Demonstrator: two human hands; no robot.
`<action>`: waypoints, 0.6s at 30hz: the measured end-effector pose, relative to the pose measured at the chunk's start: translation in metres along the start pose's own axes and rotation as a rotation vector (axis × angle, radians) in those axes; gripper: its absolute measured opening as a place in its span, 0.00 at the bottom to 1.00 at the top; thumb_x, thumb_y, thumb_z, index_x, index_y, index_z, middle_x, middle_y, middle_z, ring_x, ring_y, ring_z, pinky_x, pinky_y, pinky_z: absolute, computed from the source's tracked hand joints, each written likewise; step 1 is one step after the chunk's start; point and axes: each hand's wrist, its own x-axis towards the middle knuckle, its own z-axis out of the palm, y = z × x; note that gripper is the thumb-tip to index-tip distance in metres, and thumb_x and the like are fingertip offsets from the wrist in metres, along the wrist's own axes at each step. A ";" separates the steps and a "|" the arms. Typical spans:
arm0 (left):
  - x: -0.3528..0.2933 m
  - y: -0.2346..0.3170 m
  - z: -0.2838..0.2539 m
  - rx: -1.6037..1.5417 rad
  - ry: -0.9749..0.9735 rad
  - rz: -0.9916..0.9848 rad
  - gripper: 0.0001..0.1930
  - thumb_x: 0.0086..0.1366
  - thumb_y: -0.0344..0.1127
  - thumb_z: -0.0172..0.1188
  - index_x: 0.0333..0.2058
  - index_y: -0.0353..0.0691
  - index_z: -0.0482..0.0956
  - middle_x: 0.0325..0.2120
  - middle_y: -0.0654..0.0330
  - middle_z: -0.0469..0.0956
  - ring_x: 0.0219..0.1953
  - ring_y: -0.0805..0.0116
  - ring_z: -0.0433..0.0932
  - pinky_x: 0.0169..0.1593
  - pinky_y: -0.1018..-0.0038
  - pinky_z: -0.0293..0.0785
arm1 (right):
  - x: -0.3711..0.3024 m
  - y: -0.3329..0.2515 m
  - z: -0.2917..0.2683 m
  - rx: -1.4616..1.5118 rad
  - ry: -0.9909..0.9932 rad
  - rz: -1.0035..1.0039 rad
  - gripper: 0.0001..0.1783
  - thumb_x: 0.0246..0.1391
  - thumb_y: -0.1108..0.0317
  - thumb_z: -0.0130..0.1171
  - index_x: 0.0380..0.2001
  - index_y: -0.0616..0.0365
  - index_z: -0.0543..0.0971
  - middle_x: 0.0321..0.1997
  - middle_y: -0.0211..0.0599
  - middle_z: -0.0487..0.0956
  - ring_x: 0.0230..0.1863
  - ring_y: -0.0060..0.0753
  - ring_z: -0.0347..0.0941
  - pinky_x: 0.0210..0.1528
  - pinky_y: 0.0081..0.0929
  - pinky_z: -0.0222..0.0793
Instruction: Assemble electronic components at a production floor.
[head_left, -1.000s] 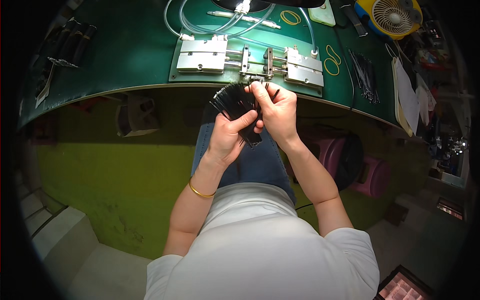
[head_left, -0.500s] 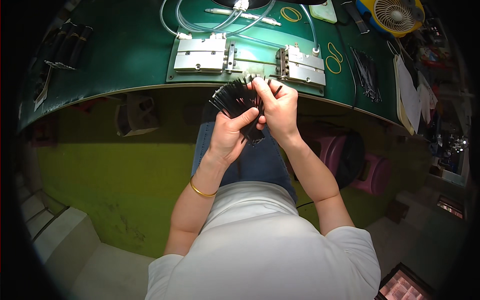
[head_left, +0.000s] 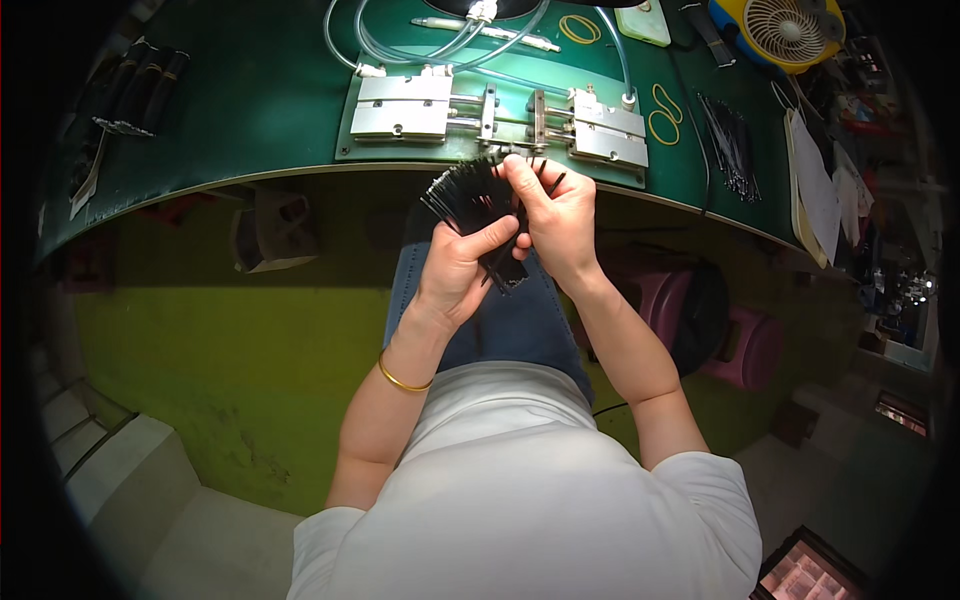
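Gripping first: left hand (head_left: 458, 262), closed round a fanned bundle of thin black wires (head_left: 462, 195), thumb laid across it. Bundle location: over the lap, just in front of the table (head_left: 250, 110) edge, upper ends spread up and to the left, lower ends showing below the fist. Right hand (head_left: 555, 215): just beside the bundle, fingers bent, thumb and forefinger drawn together near the middle of the clamp; cannot tell whether the tips pinch a wire.

Ahead, on the green table: one clamp, comprising a left metal block (head_left: 402, 107) and a right metal block (head_left: 610, 132), with rods and upright plates between them; clear hose (head_left: 512, 80) attached.

Behind the clamp: one white pen (head_left: 487, 34); yellow rubber bands (head_left: 582, 42).

Table, right: loose black wires (head_left: 730, 150); one yellow-and-blue fan (head_left: 788, 35).

Table, left: tied black bundles (head_left: 142, 90).

Left forearm: one gold bracelet (head_left: 399, 386).
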 end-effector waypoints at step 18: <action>0.003 -0.001 0.000 -0.019 0.023 0.013 0.08 0.55 0.23 0.54 0.35 0.34 0.71 0.28 0.59 0.73 0.26 0.71 0.74 0.31 0.75 0.74 | 0.006 0.003 -0.002 -0.002 0.037 0.065 0.12 0.51 0.65 0.52 0.20 0.62 0.75 0.12 0.27 0.70 0.05 0.10 0.56 0.04 0.10 0.49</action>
